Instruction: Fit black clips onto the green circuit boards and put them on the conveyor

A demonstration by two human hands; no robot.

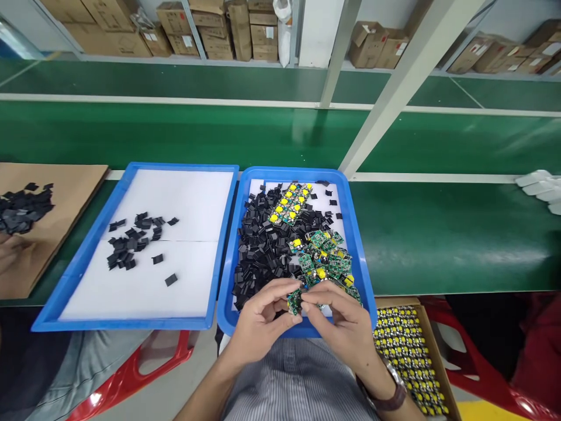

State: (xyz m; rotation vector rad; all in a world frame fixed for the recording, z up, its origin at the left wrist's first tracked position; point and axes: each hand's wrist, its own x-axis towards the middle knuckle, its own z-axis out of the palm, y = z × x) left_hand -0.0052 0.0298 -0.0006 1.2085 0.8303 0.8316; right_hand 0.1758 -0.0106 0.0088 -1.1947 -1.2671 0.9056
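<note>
Left hand [262, 318] pinches a small green circuit board [293, 302] between thumb and fingers, above the near edge of the blue tray [289, 173]; right hand [340, 314], thumb and forefinger nearly together, touches the board's right side, grip or mere contact impossible to tell. Right of the blue tray's near right corner: open carton [433, 351], rows of yellow-topped boards [407, 351] inside. Loose boards [337, 263] heap along the blue tray's right edge; small black pieces [263, 234] crowd its left. Toward its far edge, yellow-dotted panels [289, 203] lie on the black pieces. Left, second tray [184, 167], scattered black bits [131, 240] mid-surface. Beyond its left edge, another person's hand [9, 252] by a dark heap [24, 210] on cardboard [65, 204]. Farthest: shelved boxes [265, 35].
</note>
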